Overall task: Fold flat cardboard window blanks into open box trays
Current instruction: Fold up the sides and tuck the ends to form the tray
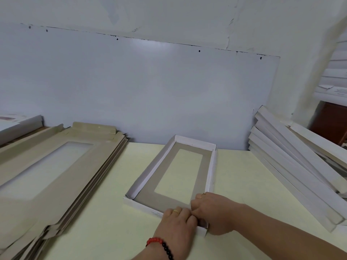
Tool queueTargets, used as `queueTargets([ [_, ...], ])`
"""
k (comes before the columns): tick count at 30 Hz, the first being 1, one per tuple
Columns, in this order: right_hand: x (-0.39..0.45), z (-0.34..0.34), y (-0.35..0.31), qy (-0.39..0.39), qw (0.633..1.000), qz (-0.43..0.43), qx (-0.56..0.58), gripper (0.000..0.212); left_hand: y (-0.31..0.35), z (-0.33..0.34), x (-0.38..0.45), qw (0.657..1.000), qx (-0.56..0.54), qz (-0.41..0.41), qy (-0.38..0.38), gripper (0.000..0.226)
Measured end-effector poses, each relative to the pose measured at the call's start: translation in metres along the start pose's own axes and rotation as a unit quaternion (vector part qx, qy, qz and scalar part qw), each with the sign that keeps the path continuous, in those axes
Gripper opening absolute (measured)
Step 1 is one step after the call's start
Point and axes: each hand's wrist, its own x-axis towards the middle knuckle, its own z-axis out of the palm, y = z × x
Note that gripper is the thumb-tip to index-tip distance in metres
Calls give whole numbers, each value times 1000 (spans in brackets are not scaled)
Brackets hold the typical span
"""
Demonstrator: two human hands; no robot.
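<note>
A folded box tray (150, 170) lies in the middle of the pale table, grey inside with a rectangular window and white upright walls. My left hand (176, 221) grips the tray's near wall, fingers curled over its edge. Touching it, my right hand (210, 211) pinches the near right corner of the same tray. A thick stack of flat window blanks (62, 166) lies at the left, brown-grey side up, fanned toward me.
A pile of finished white trays (293, 166) leans at the right, against the wall corner. Another white box (16, 126) sits at the far left. A white wall panel (150, 91) rises right behind the table (105, 222).
</note>
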Motion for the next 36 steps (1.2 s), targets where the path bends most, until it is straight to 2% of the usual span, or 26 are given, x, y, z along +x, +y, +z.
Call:
queueTargets([
  [6, -1, -1, 2, -1, 1000, 5, 16, 11, 0, 1, 1, 1000, 2, 4, 2, 27],
  [10, 2, -4, 1, 5, 1000, -10, -13, 9, 1, -1, 1, 1000, 4, 18, 10, 9],
  [13, 4, -3, 1, -3, 1000, -8, -9, 10, 2, -1, 1, 1000, -5, 15, 11, 15],
  [15, 4, -3, 2, -13, 1000, -8, -9, 7, 1, -1, 2, 1000, -1, 13, 14, 10],
  [17, 3, -2, 2, -15, 1000, -7, -1, 7, 2, 0, 1, 1000, -6, 15, -5, 27],
  [19, 1, -1, 2, -8, 1000, -9, 8, 10, 1, 1, 2, 1000, -6, 8, -2, 31],
  [22, 1, -1, 4, 2, 1000, -11, 12, 17, 1, 2, 2, 1000, -4, 10, -1, 30],
  [24, 3, -1, 3, -3, 1000, -19, 2, 13, 1, 3, 2, 1000, -3, 9, -1, 27],
  [28, 2, 2, 4, -12, 1000, -15, 15, 4, -1, 3, 1, 999, 1, 16, 33, 7],
  [36, -1, 1, 6, 30, 999, -21, 22, 5, 0, 0, 0, 1000, 18, 8, -2, 12],
])
